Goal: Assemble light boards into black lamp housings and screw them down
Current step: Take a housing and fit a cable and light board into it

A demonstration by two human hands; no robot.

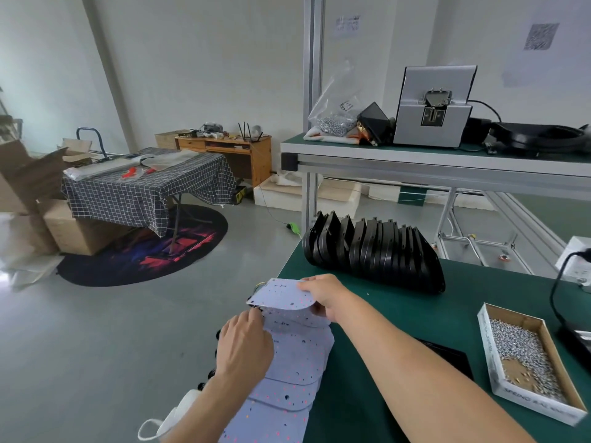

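1. Row of overlapped white light boards (297,362) runs along the left edge of the green bench top (399,321), nearest boards at the bottom of the view, partly overhanging the edge.
2. Left hand (244,345) lies palm-down on the row, fingers curled, tips at the edge of a board near the far end; whether it pinches that board or only presses, cannot tell.
3. Right hand (323,295) grips the top light board (281,294) by its right side, thumb on top, fingers under. Board is raised and tilted above the far end of the row.
4. Right of the arms: open cardboard box of screws (524,356).
5. Beyond the hands: black lamp housings (374,251), standing on edge, packed in a leaning row on the bench.
6. Upper shelf (447,158): grey screw feeder (433,107), clear bag of screws (335,113) to its left.
7. Far left, on the floor: checked-cloth table (144,187), cardboard boxes (41,199) beside it.
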